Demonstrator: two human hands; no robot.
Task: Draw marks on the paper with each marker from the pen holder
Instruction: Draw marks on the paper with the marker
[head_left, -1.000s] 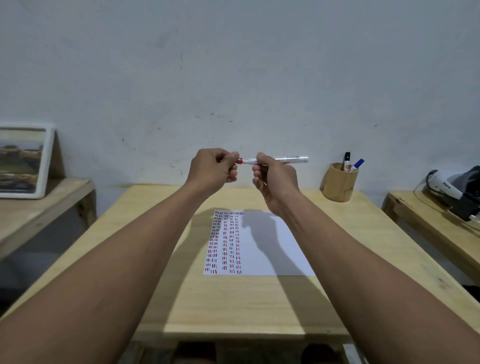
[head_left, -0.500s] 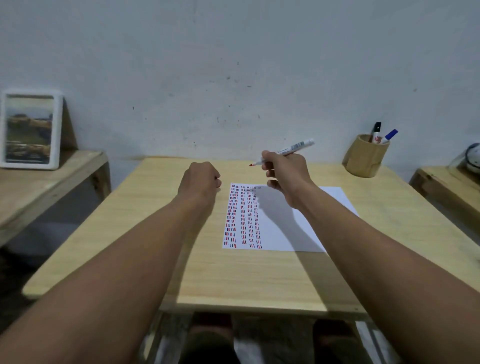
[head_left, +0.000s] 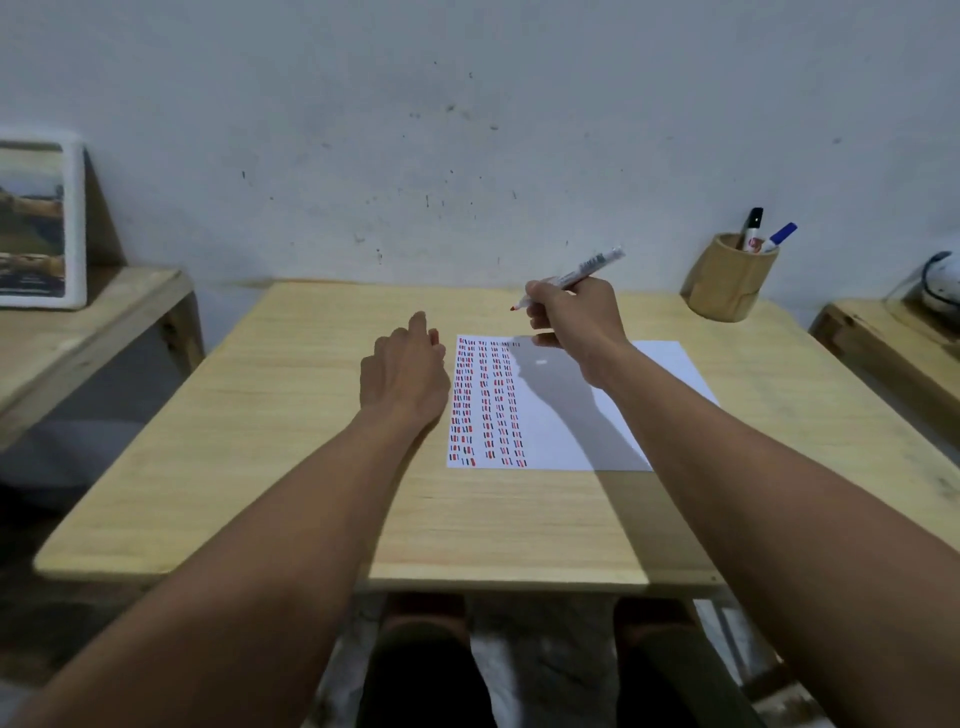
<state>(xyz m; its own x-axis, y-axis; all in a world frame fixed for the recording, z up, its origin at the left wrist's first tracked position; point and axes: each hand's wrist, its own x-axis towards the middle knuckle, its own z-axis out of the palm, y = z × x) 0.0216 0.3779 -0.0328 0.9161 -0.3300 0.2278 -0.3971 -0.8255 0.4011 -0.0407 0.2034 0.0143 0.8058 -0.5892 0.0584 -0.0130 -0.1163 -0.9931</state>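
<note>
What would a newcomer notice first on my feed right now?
Probably the right hand holding an uncapped red marker just above the far edge of the paper, whose left side is filled with columns of short marks. Next, the wooden pen holder at the table's far right corner, with two markers standing in it.

Wooden table (head_left: 291, 415), marked paper (head_left: 561, 426), pen holder (head_left: 727, 283) far right

white paper (head_left: 613, 410) with red, blue, black dash columns, tan pen holder (head_left: 727, 283), red-tipped marker (head_left: 582, 273)

Paper (head_left: 597, 405) on table (head_left: 291, 415); pen holder (head_left: 727, 283) behind-right.
</note>
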